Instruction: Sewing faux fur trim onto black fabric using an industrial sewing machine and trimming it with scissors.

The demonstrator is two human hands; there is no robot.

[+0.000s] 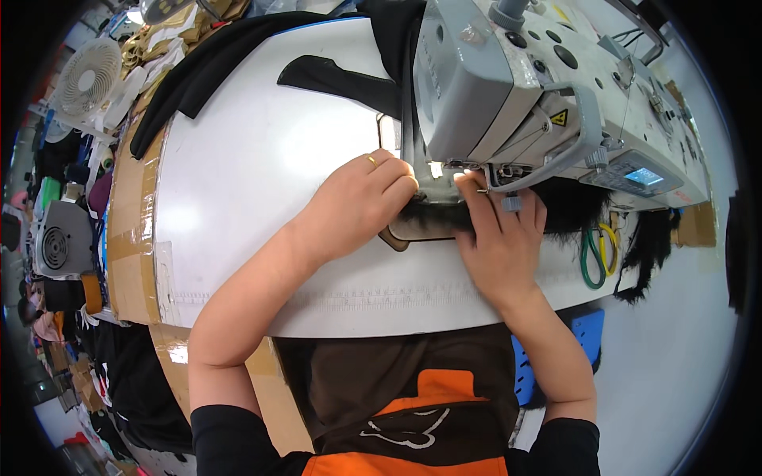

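White table; black fur lies at the machine's front. Your left hand curls at its edge — grip unclear; your right hand spreads over it. Likely sewing — next calls for steady guiding.

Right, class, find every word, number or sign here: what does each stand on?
Sewing machine: yellow triangular warning sign, dark symbol inside.
Its lit screen: characters too small to read.
Reddish lettering beside it: too blurred.
Grey end cover: lettering unreadable.
Ruler scale on the white table: markings too small.
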